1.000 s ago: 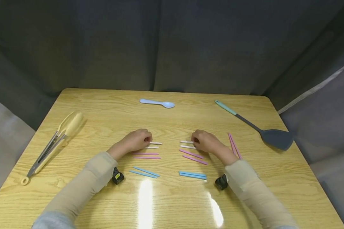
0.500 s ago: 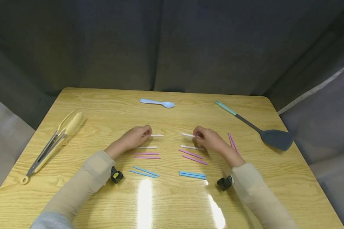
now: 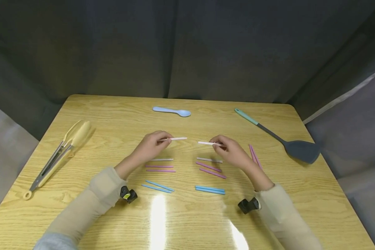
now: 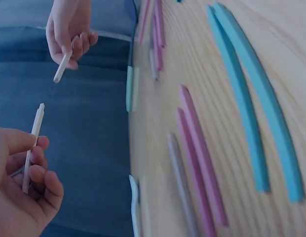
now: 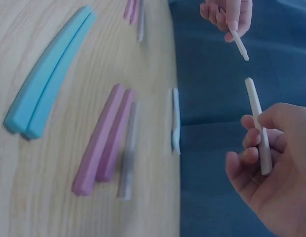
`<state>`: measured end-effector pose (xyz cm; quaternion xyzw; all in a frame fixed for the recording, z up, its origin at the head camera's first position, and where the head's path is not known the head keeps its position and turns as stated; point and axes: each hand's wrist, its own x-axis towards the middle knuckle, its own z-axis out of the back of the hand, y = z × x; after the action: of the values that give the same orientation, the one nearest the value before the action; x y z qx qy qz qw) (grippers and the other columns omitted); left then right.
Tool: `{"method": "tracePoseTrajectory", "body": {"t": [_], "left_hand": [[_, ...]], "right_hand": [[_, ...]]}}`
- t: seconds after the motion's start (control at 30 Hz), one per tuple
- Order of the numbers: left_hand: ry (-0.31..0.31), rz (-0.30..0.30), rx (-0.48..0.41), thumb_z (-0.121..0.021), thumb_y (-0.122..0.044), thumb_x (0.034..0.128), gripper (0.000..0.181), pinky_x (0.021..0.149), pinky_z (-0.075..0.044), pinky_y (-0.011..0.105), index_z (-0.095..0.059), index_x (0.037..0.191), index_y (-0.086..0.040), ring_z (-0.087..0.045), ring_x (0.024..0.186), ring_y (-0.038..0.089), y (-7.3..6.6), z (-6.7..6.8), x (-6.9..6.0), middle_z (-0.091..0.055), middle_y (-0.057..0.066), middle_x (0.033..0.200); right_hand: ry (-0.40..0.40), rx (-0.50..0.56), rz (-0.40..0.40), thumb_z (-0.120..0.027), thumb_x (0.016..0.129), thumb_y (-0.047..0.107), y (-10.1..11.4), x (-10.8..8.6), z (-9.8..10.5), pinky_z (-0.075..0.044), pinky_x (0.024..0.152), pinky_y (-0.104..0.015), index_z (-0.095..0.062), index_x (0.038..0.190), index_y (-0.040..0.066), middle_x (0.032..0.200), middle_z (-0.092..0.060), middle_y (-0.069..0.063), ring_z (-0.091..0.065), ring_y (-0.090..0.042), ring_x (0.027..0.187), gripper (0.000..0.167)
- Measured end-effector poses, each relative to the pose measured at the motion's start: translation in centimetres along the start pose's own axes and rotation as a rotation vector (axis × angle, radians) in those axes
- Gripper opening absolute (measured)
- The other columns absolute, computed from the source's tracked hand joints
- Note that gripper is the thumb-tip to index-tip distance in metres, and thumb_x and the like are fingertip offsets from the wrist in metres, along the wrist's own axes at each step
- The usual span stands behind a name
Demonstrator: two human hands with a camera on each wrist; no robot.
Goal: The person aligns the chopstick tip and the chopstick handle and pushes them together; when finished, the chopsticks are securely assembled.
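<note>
My left hand (image 3: 152, 145) pinches a short white chopstick piece (image 4: 35, 123) between thumb and fingers, above the table. A narrower, stepped tip on this piece points toward the other hand. Opposite it, my right hand (image 3: 232, 151) holds another white chopstick piece (image 5: 254, 98), its blunt end facing left. A small gap separates the two ends. Below the left hand lie a white piece (image 3: 162, 159) and two pink pieces (image 3: 160, 170). Beneath the right hand are a white piece (image 3: 208, 159) and two pink pieces (image 3: 212, 173).
Blue pieces lie in pairs at the near left (image 3: 157, 188) and near right (image 3: 210, 190). Two more pink sticks (image 3: 254, 156) sit beside the right forearm. Yellow-handled tongs (image 3: 57, 158) are left, a light-blue spoon (image 3: 172, 111) at the back, a spatula (image 3: 281, 140) right.
Both hands have lifted white pieces off the table, moving up and away from the front edge. The held pieces now point at each other more closely; the other sticks stay put.
</note>
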<state>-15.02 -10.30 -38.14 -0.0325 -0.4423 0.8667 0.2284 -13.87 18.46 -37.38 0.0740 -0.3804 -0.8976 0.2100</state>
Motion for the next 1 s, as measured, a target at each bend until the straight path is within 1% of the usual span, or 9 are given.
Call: {"method": "tracePoseTrajectory", "body": {"t": [0.1,0.17,0.3,0.33,0.43,0.53,0.6,0.8,1.0], "left_hand": [[-0.025,-0.034,-0.020,-0.054,-0.017,0.0904,0.019,0.074,-0.049,0.028,-0.065,0.100,-0.005,-0.058,0.085,0.015,-0.9,-0.1,-0.2,-0.061,0.004,0.094],[-0.041,-0.058,-0.019,-0.055,-0.018,0.0896,0.018,0.072,-0.049,0.026,-0.067,0.099,-0.006,-0.058,0.082,0.013,-1.5,-0.1,-0.4,-0.062,0.002,0.092],[-0.090,-0.125,0.002,-0.058,-0.017,0.0878,0.017,0.065,-0.047,0.023,-0.068,0.096,-0.006,-0.054,0.073,0.009,-2.5,-0.2,-0.7,-0.061,-0.001,0.084],[-0.106,-0.146,0.010,-0.059,-0.016,0.0872,0.016,0.063,-0.046,0.022,-0.069,0.095,-0.006,-0.052,0.070,0.009,-2.6,-0.2,-0.7,-0.061,-0.002,0.082],[-0.150,-0.242,0.047,-0.061,-0.012,0.0854,0.013,0.056,-0.041,0.021,-0.069,0.092,-0.005,-0.045,0.063,0.008,-3.0,-0.3,-0.9,-0.058,-0.002,0.075],[-0.183,-0.330,0.082,-0.062,-0.010,0.0843,0.012,0.052,-0.037,0.021,-0.069,0.091,-0.003,-0.040,0.059,0.007,-3.3,-0.4,-1.1,-0.056,-0.002,0.072],[-0.198,-0.364,0.090,-0.062,-0.009,0.0841,0.012,0.051,-0.036,0.020,-0.069,0.091,-0.003,-0.039,0.059,0.006,-3.4,-0.5,-1.2,-0.055,-0.002,0.071],[-0.224,-0.384,0.077,-0.063,-0.008,0.0832,0.011,0.050,-0.035,0.020,-0.070,0.090,-0.002,-0.039,0.058,0.006,-3.8,-0.4,-1.2,-0.055,-0.002,0.069],[-0.225,-0.386,0.074,-0.062,-0.008,0.0837,0.010,0.052,-0.038,0.020,-0.069,0.089,-0.003,-0.041,0.059,0.006,-3.9,-0.4,-1.2,-0.055,-0.001,0.070]], "right_hand": [[-0.054,-0.019,0.013,-0.052,0.091,0.014,0.8,-0.2,0.2,-0.046,0.064,-0.030,-0.061,0.107,0.003,0.089,-0.058,-0.006,-0.054,-0.016,0.076,0.021],[-0.080,-0.029,0.020,-0.054,0.090,0.014,1.3,-0.4,0.4,-0.046,0.062,-0.030,-0.063,0.105,0.004,0.087,-0.058,-0.005,-0.052,-0.016,0.073,0.020],[-0.106,-0.026,0.030,-0.056,0.089,0.015,2.2,-0.7,0.7,-0.045,0.059,-0.028,-0.064,0.103,0.006,0.085,-0.061,-0.003,-0.051,-0.015,0.069,0.018],[-0.109,-0.025,0.036,-0.056,0.089,0.015,2.4,-0.8,0.8,-0.045,0.059,-0.027,-0.064,0.103,0.006,0.085,-0.061,-0.003,-0.051,-0.014,0.068,0.018],[-0.116,-0.032,0.057,-0.057,0.089,0.015,2.9,-1.0,0.9,-0.046,0.059,-0.026,-0.065,0.103,0.008,0.086,-0.062,-0.002,-0.051,-0.012,0.067,0.018],[-0.120,-0.034,0.077,-0.056,0.089,0.015,3.4,-1.2,1.0,-0.046,0.059,-0.025,-0.066,0.103,0.008,0.086,-0.061,-0.001,-0.051,-0.011,0.066,0.018],[-0.124,-0.034,0.089,-0.056,0.089,0.015,3.7,-1.2,1.0,-0.046,0.060,-0.025,-0.066,0.102,0.007,0.086,-0.061,-0.001,-0.050,-0.011,0.066,0.018],[-0.134,-0.034,0.099,-0.057,0.088,0.013,3.9,-1.2,1.0,-0.046,0.060,-0.026,-0.066,0.101,0.007,0.083,-0.060,0.000,-0.051,-0.011,0.066,0.017],[-0.141,-0.039,0.131,-0.058,0.088,0.012,4.2,-1.2,1.1,-0.043,0.054,-0.024,-0.066,0.101,0.006,0.082,-0.059,0.001,-0.047,-0.011,0.061,0.017]]}}
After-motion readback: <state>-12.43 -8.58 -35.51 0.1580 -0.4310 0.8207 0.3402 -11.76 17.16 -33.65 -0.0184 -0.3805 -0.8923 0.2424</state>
